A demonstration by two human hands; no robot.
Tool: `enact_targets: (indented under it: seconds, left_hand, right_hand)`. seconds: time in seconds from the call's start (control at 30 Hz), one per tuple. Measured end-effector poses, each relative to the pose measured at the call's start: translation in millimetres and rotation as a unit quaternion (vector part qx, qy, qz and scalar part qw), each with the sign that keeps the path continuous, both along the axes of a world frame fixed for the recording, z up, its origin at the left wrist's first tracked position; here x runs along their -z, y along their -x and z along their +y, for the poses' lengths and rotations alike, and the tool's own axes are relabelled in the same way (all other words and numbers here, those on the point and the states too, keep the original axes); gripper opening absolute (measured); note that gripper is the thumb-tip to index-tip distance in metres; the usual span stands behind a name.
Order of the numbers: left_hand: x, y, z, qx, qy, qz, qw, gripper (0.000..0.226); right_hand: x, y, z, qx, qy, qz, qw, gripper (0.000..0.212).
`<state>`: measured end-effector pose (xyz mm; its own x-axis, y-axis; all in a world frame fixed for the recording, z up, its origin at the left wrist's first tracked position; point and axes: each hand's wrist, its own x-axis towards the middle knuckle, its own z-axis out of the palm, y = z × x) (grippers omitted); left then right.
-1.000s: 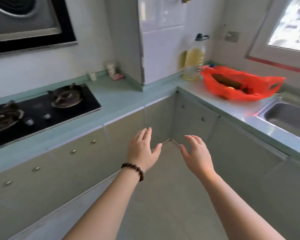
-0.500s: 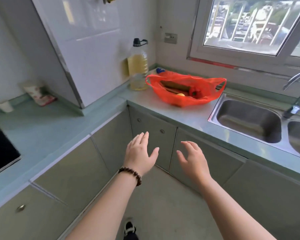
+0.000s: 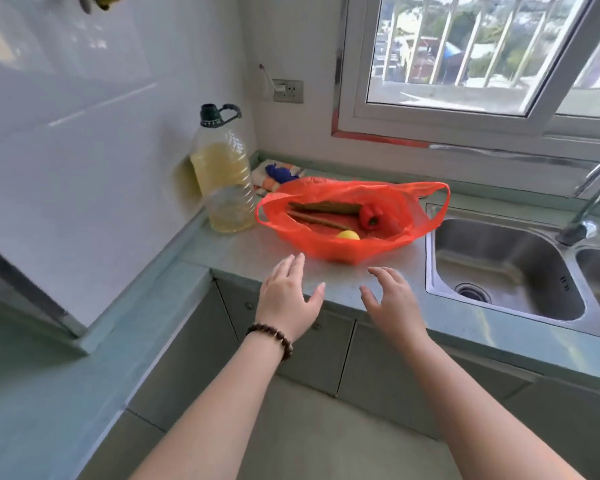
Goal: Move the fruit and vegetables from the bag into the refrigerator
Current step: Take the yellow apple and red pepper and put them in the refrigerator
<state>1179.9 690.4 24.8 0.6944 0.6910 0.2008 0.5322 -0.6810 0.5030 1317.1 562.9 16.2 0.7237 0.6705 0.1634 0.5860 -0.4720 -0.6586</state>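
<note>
Left hand and right hand empty, fingers spread, near orange bag, lemon half hidden by its rim, tap cut off at right

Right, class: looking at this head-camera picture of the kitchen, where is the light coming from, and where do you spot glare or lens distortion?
Head view: daylight enters through the window and lights the orange bag; glare shows on the glossy white wall and the steel sink; the wide lens bends the window frame and the counter edges; both open hands are sharp.
</note>
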Motion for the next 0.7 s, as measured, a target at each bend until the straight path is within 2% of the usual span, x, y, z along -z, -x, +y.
enact_targets:
  seconds: [0.4, 0.7]
  left_hand:
    - [21, -99, 92, 0.089, 0.033, 0.024, 0.995, 0.065]
    - [43, -192, 139, 0.1, 0.051, 0.052, 0.992, 0.06]
  right_hand:
    - [29, -78, 57, 0.082, 0.023, 0.01, 0.996, 0.04]
    - [48, -181, 114, 0.073, 0.03, 0.008, 0.997, 0.042]
